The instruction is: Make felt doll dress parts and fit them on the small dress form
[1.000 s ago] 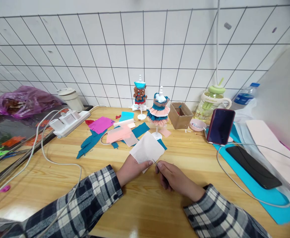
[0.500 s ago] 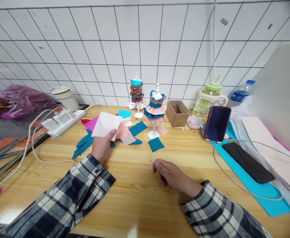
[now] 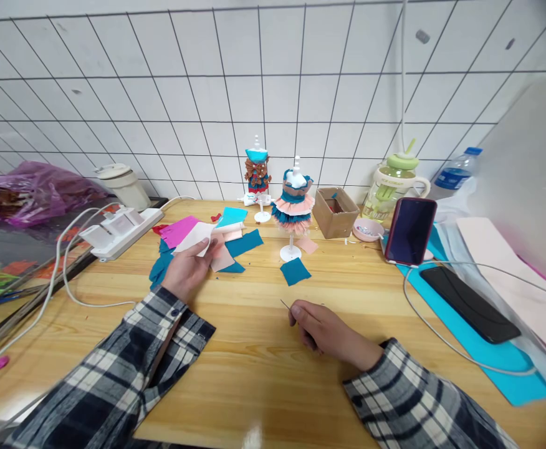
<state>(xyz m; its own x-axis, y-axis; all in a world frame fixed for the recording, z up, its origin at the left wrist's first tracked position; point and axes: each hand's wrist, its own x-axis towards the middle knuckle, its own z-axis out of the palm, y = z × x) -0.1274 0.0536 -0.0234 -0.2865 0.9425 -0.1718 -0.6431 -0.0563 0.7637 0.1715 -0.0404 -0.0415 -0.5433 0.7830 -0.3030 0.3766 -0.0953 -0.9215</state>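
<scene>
My left hand [image 3: 187, 269] is at the pile of coloured crepe paper, its thumb closed over a whitish paper sheet [image 3: 192, 237]. Around it lie a magenta piece [image 3: 178, 231], a bright blue piece [image 3: 232, 216], peach pieces [image 3: 222, 257] and dark teal pieces [image 3: 247, 242]. Pinched in my right hand [image 3: 317, 327] is a thin needle-like tool [image 3: 285, 304], held above the bare wood. Beyond that hand lies a teal paper square [image 3: 295, 271]. A small white dress form [image 3: 293, 206] stands behind the square, wearing layered teal and peach ruffles.
Another dressed form [image 3: 257, 174] stands by the tiled wall. To the right are a cardboard box [image 3: 335, 215], a pink dish [image 3: 367, 230], a propped phone [image 3: 411, 231] and a black case [image 3: 469, 304]. A power strip [image 3: 122, 234] with cables lies left.
My left hand has lowered the whitish sheet and shifted left onto the paper pile, moving several pieces. The bright blue piece shows more. My right hand has hardly moved.
</scene>
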